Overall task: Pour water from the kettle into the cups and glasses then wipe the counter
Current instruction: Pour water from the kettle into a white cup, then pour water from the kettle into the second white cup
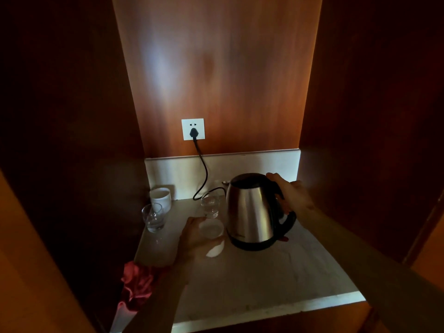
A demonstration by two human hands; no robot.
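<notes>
Right hand (292,197) grips the kettle (252,212) handle; left hand (195,236) holds a white cup (212,233) beside it.

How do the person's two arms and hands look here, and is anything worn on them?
Both forearms are bare as far as the frame shows: no sleeves or gloves are visible. The left hand and the right hand show no obvious ring, watch or bracelet, though the dim light could hide small items.

Looks like hotel-room or home drinks nook: dim wood-panelled alcove (216,68), pale stone counter (264,272) with low upstand, wall socket (193,129) with plug in, steel kettle (252,212), white cups (160,197), glasses (153,218), red cloth (137,287) at edge.
</notes>
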